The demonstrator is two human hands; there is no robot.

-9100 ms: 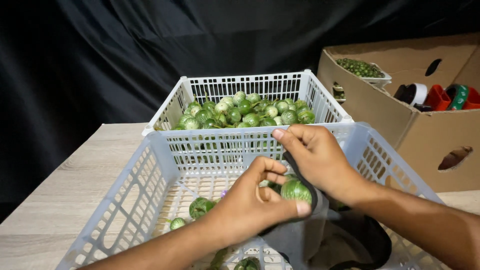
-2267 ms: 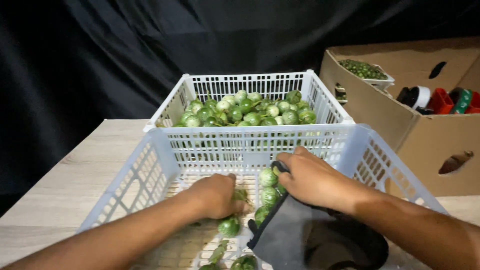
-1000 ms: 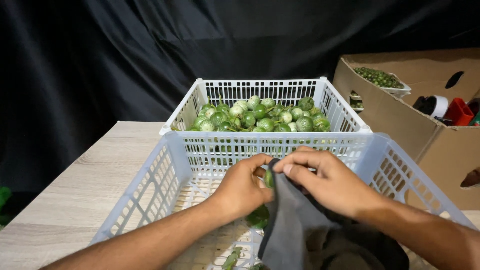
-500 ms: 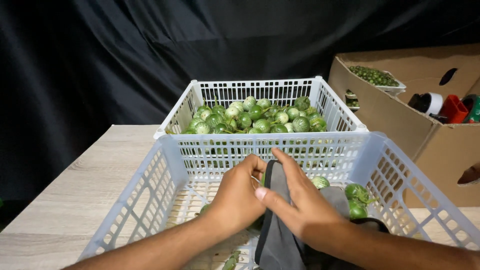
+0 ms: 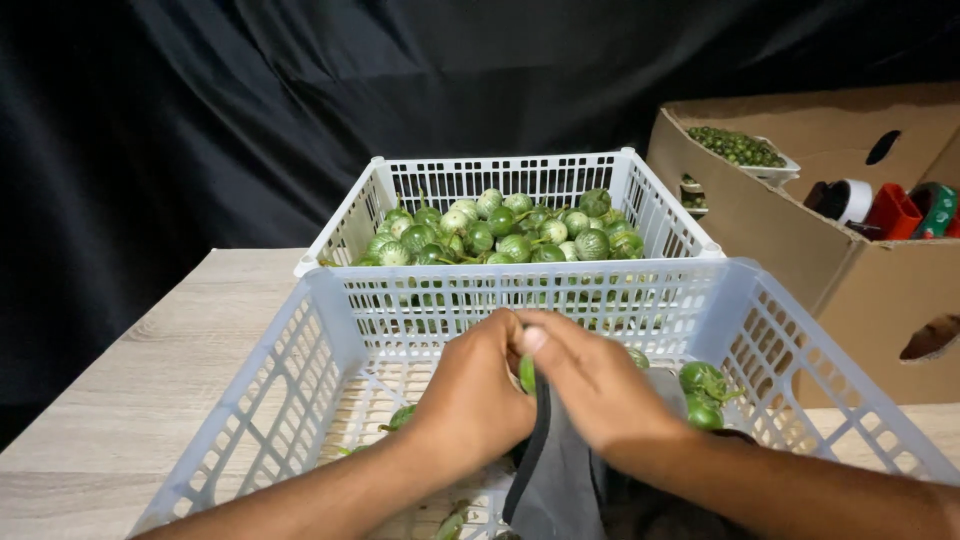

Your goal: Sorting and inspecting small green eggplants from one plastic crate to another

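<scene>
Two hands meeting over a dark bag inside the near white basket

Both hands are working at the mouth of the dark grey bag (image 5: 560,470), which is lying in the near basket (image 5: 300,350) on the wooden tabletop (image 5: 130,400). Left hand (image 5: 475,395) is curling its fingers around a small green eggplant (image 5: 527,372), pressing it against the bag's edge; right hand (image 5: 590,385) is pinching that edge with its fingers together. Judging by this, bagging is in hand, calling for a held-open mouth. Loose eggplants (image 5: 705,390) are sitting beside the bag; the far basket (image 5: 640,190) is holding a heap. Right of it, a brown cardboard box (image 5: 760,220) is carrying red, white and green items.
</scene>
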